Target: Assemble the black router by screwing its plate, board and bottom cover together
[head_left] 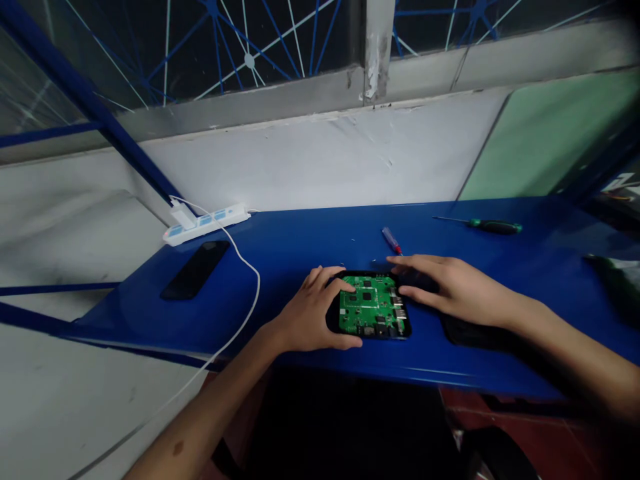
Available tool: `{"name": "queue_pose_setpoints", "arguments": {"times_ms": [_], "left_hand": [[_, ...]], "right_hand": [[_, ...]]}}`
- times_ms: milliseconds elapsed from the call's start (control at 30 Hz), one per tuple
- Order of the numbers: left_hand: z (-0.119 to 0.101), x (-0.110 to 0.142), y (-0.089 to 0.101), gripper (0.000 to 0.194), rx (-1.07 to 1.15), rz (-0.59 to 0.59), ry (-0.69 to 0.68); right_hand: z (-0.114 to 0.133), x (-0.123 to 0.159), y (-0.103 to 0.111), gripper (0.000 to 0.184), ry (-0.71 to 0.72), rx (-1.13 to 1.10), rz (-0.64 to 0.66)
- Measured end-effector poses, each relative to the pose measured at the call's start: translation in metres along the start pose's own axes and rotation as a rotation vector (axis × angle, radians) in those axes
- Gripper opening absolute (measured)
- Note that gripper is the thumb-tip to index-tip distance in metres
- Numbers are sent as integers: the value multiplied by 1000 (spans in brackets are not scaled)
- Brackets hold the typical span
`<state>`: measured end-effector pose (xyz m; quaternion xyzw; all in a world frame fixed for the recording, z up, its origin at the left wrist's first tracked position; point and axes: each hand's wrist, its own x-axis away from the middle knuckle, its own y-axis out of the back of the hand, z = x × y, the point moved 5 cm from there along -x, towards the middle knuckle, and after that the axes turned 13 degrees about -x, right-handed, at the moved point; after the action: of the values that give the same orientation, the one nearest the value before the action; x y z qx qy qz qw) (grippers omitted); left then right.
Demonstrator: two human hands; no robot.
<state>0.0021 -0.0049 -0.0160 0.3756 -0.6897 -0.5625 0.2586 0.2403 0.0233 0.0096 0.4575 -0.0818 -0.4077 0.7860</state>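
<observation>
A green circuit board (371, 308) lies inside a black open case (333, 319) near the front edge of the blue table (310, 243). My left hand (314, 313) wraps around the case's left side, thumb along its front edge and fingers curled at its back corner. My right hand (453, 288) rests on the case's right side, fingers stretched flat over its back right corner. A dark flat piece (467, 331) lies under my right wrist; what it is I cannot make out.
A small red-handled screwdriver (392, 241) lies just behind the case. A green-handled screwdriver (487, 226) lies at the back right. A black phone (195, 269) and a white power strip (206, 224) with a white cable (249, 293) sit at the left. A dark object (617, 280) is at the right edge.
</observation>
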Motion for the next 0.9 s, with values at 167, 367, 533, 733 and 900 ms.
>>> {"name": "queue_pose_setpoints", "arguments": {"times_ms": [167, 367, 533, 733, 900], "left_hand": [[-1, 0, 0, 82, -25, 13, 6], [-1, -1, 4, 100, -10, 46, -35], [-24, -8, 12, 97, -100, -31, -108], [-84, -34, 10, 88, -249, -101, -299], [-114, -63, 1, 99, -322, -91, -342]], "right_hand": [[-2, 0, 1, 52, -24, 0, 1], [-6, 0, 10, 47, -34, -33, -70], [-17, 2, 23, 44, -105, -13, -219], [-25, 5, 38, 47, -159, -35, -378], [-31, 8, 47, 56, -127, -112, -460]]}}
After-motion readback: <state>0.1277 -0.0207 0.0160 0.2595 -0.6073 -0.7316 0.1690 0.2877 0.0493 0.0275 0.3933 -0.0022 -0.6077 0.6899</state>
